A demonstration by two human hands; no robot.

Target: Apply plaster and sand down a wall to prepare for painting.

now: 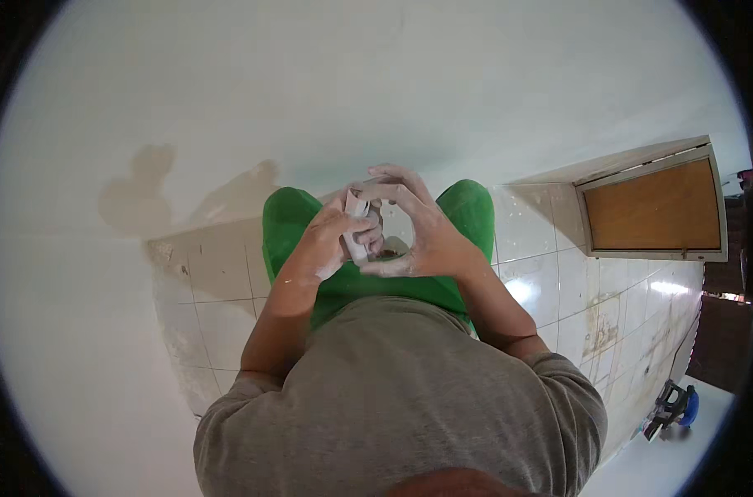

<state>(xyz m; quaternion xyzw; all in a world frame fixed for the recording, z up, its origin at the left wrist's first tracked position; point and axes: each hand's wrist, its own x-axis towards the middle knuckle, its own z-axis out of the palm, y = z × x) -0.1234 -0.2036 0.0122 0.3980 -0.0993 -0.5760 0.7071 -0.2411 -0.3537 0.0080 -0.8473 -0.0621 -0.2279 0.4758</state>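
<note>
Broadly, a pale wall (376, 74) fills the far side and curves down the left, with soft shadows cast on its left part. Below it spreads a floor of white tiles (530, 248), stained and marked toward the right. Next comes the wearer's grey-brown shirt (418, 389) at the near side, then green trousers (376, 286), knees bent toward the wall. At right, a brown panel (654, 207) sits in a pale frame. A blue-and-black object (675, 406) lies at the near right, its kind unclear. Between the knees, the dust-whitened right hand (426, 236) curves in a wide arc, fingertips by the block's far end and thumb by its near end; whether it grips cannot be told. Opposite, the dusty left hand (331, 236) clasps the small whitish block (356, 244), fingers wrapped round it.
</note>
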